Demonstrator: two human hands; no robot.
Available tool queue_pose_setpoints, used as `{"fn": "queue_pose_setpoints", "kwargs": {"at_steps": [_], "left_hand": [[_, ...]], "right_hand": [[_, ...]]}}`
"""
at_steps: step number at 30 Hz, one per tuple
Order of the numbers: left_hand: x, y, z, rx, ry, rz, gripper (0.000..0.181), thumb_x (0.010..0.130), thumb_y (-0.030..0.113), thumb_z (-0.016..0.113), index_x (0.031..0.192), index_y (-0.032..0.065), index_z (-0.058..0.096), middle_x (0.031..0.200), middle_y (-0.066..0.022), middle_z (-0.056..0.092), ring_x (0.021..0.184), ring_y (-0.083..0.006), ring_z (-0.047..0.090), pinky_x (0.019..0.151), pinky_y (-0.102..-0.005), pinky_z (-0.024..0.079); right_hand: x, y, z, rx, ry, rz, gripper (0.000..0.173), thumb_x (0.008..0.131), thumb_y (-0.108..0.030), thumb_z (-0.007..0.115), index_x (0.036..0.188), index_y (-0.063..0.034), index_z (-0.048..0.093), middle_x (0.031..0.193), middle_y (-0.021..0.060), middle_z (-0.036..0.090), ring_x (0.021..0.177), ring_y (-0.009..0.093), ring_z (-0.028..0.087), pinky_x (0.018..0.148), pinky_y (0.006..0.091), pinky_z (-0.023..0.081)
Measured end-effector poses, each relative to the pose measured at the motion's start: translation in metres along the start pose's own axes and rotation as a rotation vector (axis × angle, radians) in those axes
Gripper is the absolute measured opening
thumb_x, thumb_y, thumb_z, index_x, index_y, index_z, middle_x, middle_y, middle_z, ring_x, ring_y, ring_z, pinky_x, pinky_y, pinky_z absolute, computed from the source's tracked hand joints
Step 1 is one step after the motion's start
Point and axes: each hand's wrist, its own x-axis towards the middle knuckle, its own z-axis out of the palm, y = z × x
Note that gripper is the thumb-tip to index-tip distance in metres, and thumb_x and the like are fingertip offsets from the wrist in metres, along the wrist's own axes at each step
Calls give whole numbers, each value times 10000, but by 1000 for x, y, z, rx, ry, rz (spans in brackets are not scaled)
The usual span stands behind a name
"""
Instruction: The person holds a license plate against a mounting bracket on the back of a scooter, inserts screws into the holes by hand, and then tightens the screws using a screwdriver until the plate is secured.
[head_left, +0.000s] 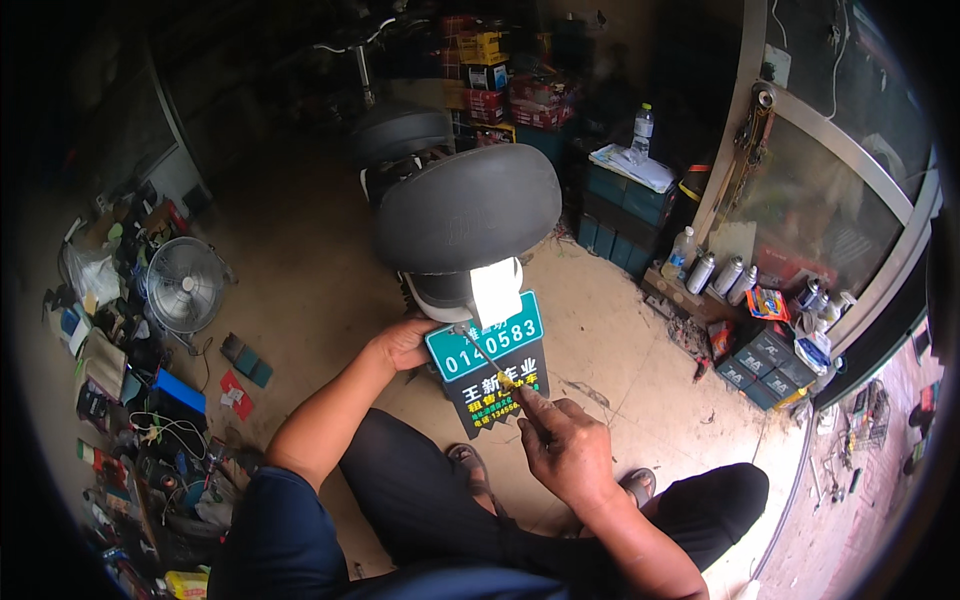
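Observation:
An electric scooter with a black padded rear seat (472, 210) stands before me, its rear end towards me. Below the seat hangs a green licence plate (442, 356) bearing writing, above a black mudguard flap (469, 420) that also bears writing. My right hand (566, 442) grips the yellow handle of a screwdriver (487, 358); its shaft slants up across the plate to the top edge. My left hand (409, 343) is at the plate's left side, its fingers partly hidden behind the plate and scooter tail. A bright white piece (496, 291) sits under the seat.
A floor fan (186, 285) and piled parts are at left. Stacked batteries (626, 191) carry papers and a water bottle (643, 131) at right. Spray cans (727, 277) line a ledge by the glass door (810, 180); boxed batteries (769, 364) sit below. Tools (817, 476) lie outside.

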Motion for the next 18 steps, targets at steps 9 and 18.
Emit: {"fn": "queue_pose_setpoints", "kwargs": {"at_steps": [9, 18], "left_hand": [[3, 1, 6, -39, -70, 19, 466, 901, 166, 815, 1322, 36, 663, 1268, -102, 731, 1166, -206, 699, 1074, -399, 540], [2, 0, 6, -34, -76, 32, 443, 909, 162, 806, 1310, 31, 674, 1272, -101, 733, 1171, -208, 697, 1076, -396, 532]], "right_hand": [[5, 1, 9, -24, 25, 6, 410, 866, -79, 782, 1274, -95, 747, 786, 132, 673, 657, 309, 679, 591, 412, 543], [1, -1, 10, 12, 36, 36, 388, 873, -63, 771, 1260, -87, 753, 766, 124, 675, 632, 284, 663, 597, 382, 537]]}}
